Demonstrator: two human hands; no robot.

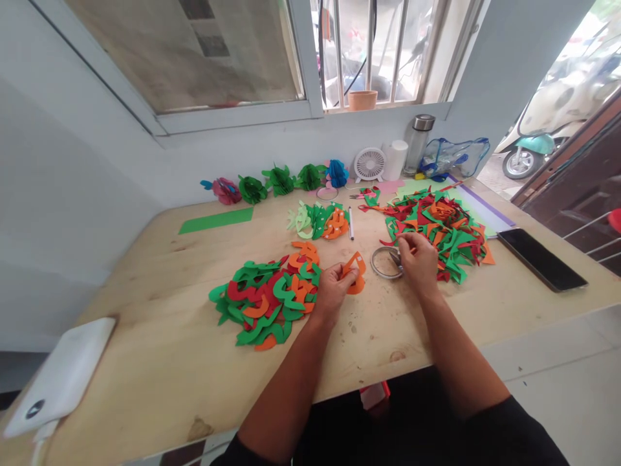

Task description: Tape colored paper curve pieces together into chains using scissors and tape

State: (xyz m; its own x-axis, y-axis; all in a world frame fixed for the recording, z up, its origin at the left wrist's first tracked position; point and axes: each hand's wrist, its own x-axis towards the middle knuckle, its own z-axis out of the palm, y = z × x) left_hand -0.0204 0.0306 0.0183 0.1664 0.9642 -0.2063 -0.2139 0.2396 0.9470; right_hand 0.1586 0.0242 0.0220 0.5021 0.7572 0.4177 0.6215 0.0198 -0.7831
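Note:
My left hand point(334, 285) pinches an orange paper cutout point(358, 285) with curved edges and a small white patch on it. My right hand point(418, 260) has its fingers pressed together above the right rim of a pale ring-shaped roll point(374, 266), which looks like tape. A small dark pointed thing point(396, 259) shows below those fingers; what it is, and whether I hold it, is unclear. Left of my left hand lies a heap of green, red and orange curved cutouts point(264, 304). Beyond my right hand spreads a pile of paper scraps point(456, 236).
Green and orange cutouts with white patches point(320, 221) lie beside a white pen point(351, 223). Folded paper figures point(280, 181), a small fan point(369, 164) and a glass bottle point(418, 145) line the wall. A phone point(541, 259) lies right; a white device point(63, 375) sits left.

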